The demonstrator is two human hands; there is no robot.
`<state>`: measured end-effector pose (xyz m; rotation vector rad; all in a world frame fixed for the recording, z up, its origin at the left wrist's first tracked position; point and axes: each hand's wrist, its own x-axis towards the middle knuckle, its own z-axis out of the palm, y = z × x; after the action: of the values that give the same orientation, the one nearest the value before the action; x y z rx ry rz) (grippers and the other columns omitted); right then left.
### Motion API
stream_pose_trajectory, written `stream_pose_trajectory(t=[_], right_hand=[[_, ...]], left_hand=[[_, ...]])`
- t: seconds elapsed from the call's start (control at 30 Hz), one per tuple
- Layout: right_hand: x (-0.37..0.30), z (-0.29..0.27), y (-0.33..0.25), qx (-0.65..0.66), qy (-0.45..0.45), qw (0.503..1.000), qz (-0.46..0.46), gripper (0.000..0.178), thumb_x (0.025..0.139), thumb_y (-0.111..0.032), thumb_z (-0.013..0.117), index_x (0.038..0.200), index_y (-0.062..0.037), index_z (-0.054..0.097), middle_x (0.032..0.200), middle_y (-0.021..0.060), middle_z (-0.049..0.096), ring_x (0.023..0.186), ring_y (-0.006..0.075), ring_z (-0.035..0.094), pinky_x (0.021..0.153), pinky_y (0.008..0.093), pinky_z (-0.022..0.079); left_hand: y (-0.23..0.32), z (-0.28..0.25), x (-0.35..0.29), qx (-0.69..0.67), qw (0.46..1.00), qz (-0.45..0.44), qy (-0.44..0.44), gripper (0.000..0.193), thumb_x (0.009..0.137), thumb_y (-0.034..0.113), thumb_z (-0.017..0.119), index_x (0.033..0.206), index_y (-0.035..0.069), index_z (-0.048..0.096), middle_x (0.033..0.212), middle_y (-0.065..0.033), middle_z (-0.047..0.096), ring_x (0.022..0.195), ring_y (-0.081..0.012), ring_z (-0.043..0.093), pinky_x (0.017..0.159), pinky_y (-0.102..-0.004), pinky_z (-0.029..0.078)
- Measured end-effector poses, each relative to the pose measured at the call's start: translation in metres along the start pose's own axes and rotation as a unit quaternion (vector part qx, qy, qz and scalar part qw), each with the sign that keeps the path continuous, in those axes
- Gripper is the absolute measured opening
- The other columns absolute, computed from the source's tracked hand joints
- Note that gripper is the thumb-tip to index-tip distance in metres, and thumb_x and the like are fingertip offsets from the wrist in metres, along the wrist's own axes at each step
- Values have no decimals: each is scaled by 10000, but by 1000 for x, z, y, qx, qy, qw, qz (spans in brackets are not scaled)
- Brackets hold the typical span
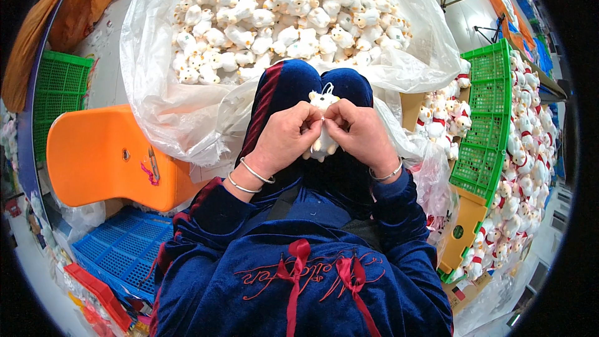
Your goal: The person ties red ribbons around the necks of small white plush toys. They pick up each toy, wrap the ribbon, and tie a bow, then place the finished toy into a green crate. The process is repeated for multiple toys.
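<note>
A small white plush toy [324, 146] with tan feet and a white hanging loop at its head rests in my lap between my knees. My left hand [284, 137] and my right hand [363, 136] meet over its front, just below the head. Thumb and forefinger of each hand are pinched together, the fingertips almost touching. What they pinch is too small to make out. The hands hide much of the toy's middle.
Beyond my knees a big clear plastic bag [150, 62] holds a heap of similar white plush toys [287, 12]. An orange chair [81, 156] at left carries small scissors [155, 163]. A blue crate [125, 246] sits below it. Right, a green crate [483, 106] borders toys with red bands [521, 168].
</note>
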<state>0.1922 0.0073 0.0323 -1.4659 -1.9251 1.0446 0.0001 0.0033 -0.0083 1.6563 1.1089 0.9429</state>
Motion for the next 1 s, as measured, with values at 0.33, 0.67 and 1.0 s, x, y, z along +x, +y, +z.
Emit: stream_pose_trajectory(t=[0.33,0.67,1.0], right_hand=[[-11,21,12,-34,92,992,-82,116,836,-96,745,875,-47,648,741,138,671,674,280,686,607,363,530],[-15,25,14,20,68,997,-43,110,816,-57,744,877,-53,653,743,101,639,640,269,642,598,364,512],[-17,17,13,79,53,994,-57,86,871,-51,712,931,-19,660,768,105,641,640,176,630,611,302,503]], left_hand=[[-5,15,-2,102,993,15,58,133,910,68,692,914,22,567,761,-113,675,637,-213,688,585,-321,539],[8,-2,-3,-36,992,-120,18,164,963,122,636,1025,-27,665,773,-91,700,647,-98,637,599,-277,511],[6,-2,8,-41,986,-162,-10,195,947,162,669,918,-30,684,734,-54,681,640,-68,616,592,-257,499]])
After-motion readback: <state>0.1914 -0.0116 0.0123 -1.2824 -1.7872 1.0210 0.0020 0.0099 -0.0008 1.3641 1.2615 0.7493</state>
